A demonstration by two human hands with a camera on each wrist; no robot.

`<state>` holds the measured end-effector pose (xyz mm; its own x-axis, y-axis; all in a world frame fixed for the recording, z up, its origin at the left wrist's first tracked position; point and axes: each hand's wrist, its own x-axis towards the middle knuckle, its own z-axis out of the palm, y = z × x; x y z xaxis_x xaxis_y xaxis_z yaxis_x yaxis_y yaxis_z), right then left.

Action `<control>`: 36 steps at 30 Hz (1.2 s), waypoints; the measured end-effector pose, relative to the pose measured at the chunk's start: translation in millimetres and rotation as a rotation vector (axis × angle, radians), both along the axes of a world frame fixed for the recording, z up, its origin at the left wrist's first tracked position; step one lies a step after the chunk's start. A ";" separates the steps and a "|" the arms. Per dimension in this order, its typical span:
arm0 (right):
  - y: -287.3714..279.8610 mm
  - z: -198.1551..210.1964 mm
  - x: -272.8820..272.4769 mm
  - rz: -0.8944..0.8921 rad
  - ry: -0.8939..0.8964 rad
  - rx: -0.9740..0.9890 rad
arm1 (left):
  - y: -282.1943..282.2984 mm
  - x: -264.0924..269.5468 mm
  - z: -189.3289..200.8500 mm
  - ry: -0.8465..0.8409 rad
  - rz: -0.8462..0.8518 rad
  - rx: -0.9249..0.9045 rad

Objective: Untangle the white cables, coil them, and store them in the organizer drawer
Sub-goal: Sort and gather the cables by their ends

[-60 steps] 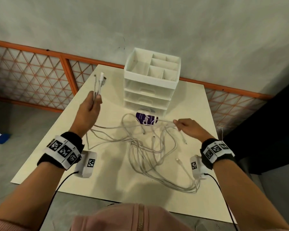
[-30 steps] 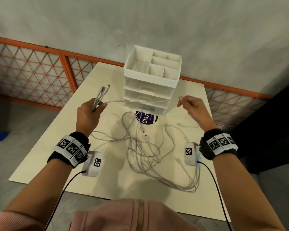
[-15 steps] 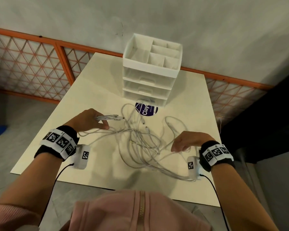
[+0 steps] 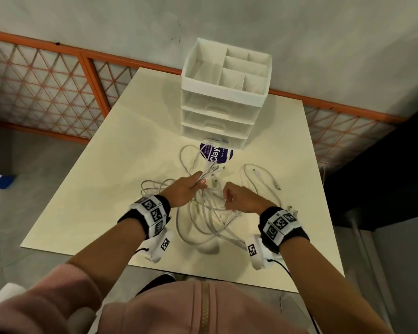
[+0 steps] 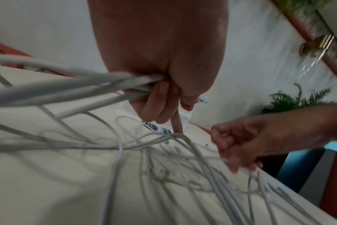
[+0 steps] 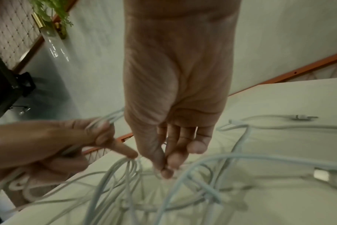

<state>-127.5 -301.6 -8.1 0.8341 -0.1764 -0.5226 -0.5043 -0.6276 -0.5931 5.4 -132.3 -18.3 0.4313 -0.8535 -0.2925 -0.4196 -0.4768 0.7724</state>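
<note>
In the head view, a cream table top [image 4: 121, 189] stands against a grey plastered wall [image 4: 299, 32], with an orange-framed lattice fence [image 4: 46, 92] running along the wall's foot on both sides of the table and a grey floor [image 4: 34, 165] below. The white organizer [image 4: 223, 92], with an open divided tray on top and its drawers pushed in, sits at the table's far edge. Just in front of the organizer lies a round purple label [image 4: 219, 154]. Nearer than that, the white cables [image 4: 203, 220] sprawl in a loose tangle on the table, one loop trailing off to the organizer's right-hand side. The left hand [image 4: 185, 191] grips a bundle of cable ends whose plugs point toward the organizer. The right hand [image 4: 241, 200] is curled just beside it, over the tangle; the two are close but not touching.

In the left wrist view, the left hand [image 5: 164, 85] is clenched round several strands of the cables [image 5: 71, 88], with one finger extended down to hook further loops above the table [image 5: 48, 190]. The right hand [image 5: 246, 144] reaches in beside it. Green fern-like leaves [image 5: 290, 102] show against the wall.

In the right wrist view, the right hand [image 6: 171, 137] pinches a thin strand between thumb and fingertips above the cables [image 6: 183, 190]. The left hand [image 6: 63, 141] holds its bundle alongside. A plant [image 6: 54, 13] hangs by the lattice.
</note>
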 end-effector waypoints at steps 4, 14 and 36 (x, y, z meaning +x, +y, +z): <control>-13.4 -2.8 -1.6 0.023 -0.080 -0.206 | 6.6 -0.4 -12.2 -0.085 -0.080 0.055; 22.3 -24.0 11.0 0.191 -0.120 -0.440 | 18.8 6.3 -11.8 -0.061 0.021 0.066; 37.0 101.2 69.9 -0.235 -0.559 0.100 | -7.0 -12.7 67.3 0.401 0.480 -0.658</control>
<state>-57.5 -264.6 93.2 0.9315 -0.3614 -0.0407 -0.2180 -0.4655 -0.8578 -7.3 -139.3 49.1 0.7547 -0.6559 -0.0144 0.0696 0.0583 0.9959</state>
